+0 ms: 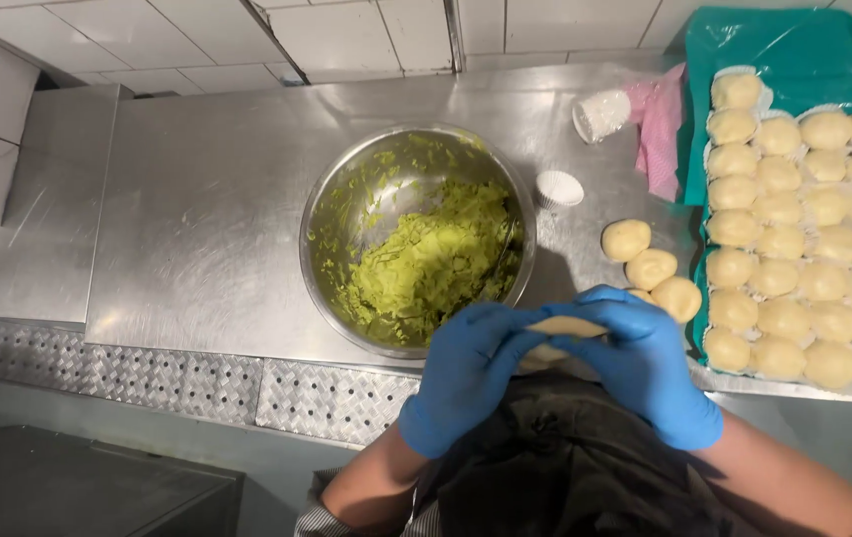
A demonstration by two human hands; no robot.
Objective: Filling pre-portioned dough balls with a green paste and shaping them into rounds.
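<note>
Both hands are in blue gloves, and together they pinch a flattened piece of pale dough (567,326) right in front of the person's chest, just below the rim of the metal bowl (327,189). The left hand (466,373) cups it from the left and below, fingers curled around the edge, while the right hand (645,363) grips it from the right with its fingers curled over the top. So neither hand is free; both are closed on that 1 disc.

As for progress, I'd say it's well along but not finished. The tray lined with green plastic (744,40) on the right is already packed with rows of smooth round balls sitting in white paper cups. 3 plain dough balls (650,267) wait on the steel counter (197,199) between bowl and tray, touching each other in a diagonal line. The bowl holds a good heap of green filling (426,264), lumpy and pasty, smeared up the shiny walls.

Nearby there's 1 empty fluted paper cup (558,188) just beside the bowl, a stack of cups (600,114) lying on its side further back, and a crumpled pink cloth (660,129) against the tray. The dough looks soft and matte, the counter brushed and reflective.
</note>
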